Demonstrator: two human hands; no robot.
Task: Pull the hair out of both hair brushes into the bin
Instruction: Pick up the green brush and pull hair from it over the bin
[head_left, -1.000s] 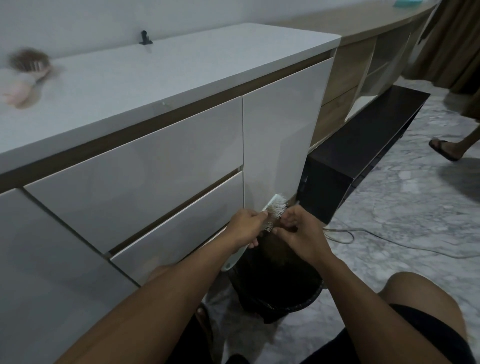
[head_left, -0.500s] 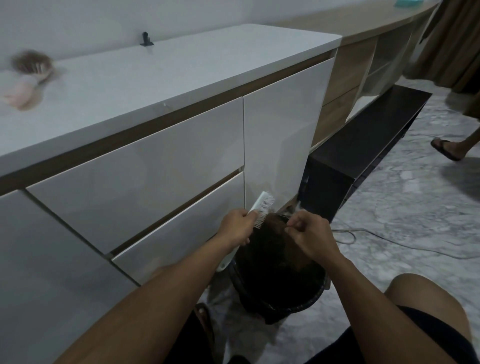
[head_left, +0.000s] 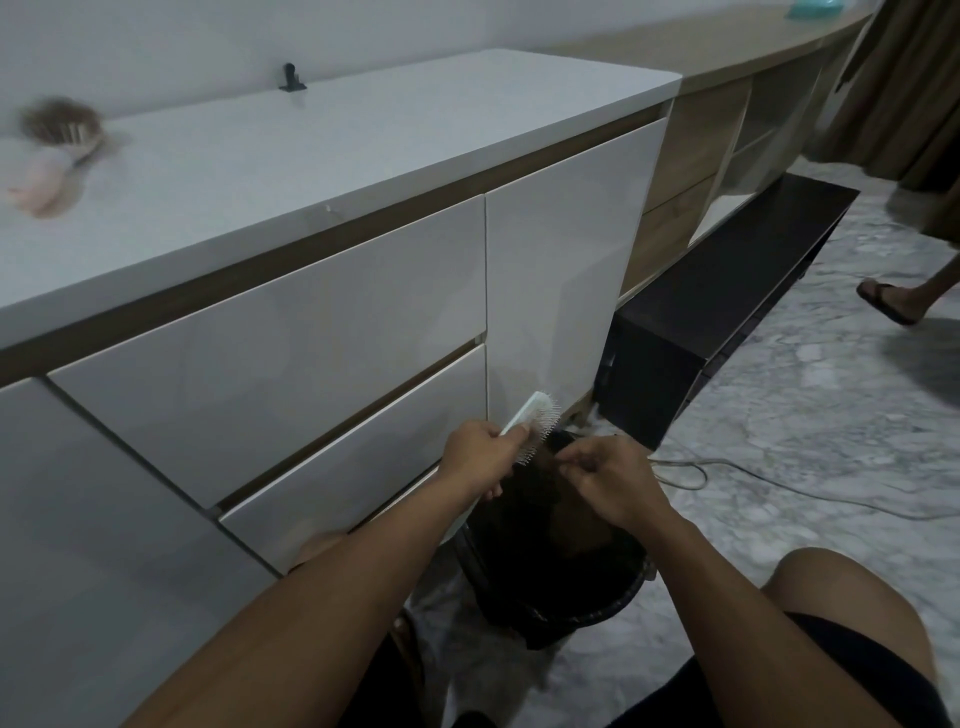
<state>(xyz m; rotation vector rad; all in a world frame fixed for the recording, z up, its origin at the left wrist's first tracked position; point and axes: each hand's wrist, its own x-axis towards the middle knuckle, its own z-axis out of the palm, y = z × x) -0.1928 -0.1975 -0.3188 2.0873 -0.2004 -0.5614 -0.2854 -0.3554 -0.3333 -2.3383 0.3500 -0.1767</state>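
We see the white hair brush (head_left: 535, 423) held over the far rim of the black bin (head_left: 597, 613), bristles turned toward three o'clock, its handle wrapped in the left hand (head_left: 480, 457). The right hand (head_left: 610, 480) hangs just beside it at three o'clock, above the bin's mouth, its thumb and fingertips pinched together; whether a strand of hair sits between them is too fine for us to tell. The bin stands on the marble floor (head_left: 805, 441) between our knees, and our forearms cover much of its near rim. At nine o'clock from the brush rise the white drawer fronts (head_left: 291, 343) of a cabinet, close behind the left hand. On its worktop (head_left: 311, 156), far off at ten o'clock, lies the second brush (head_left: 57, 135), blurred, with a brown mass of hair on it and a pink handle. A small black clip (head_left: 291, 78) stands at the worktop's back edge. At two o'clock a low black unit (head_left: 727, 306) sits on the floor, a pale cable (head_left: 737, 467) trailing past it, and a sandalled foot (head_left: 891, 301) shows at the right edge.
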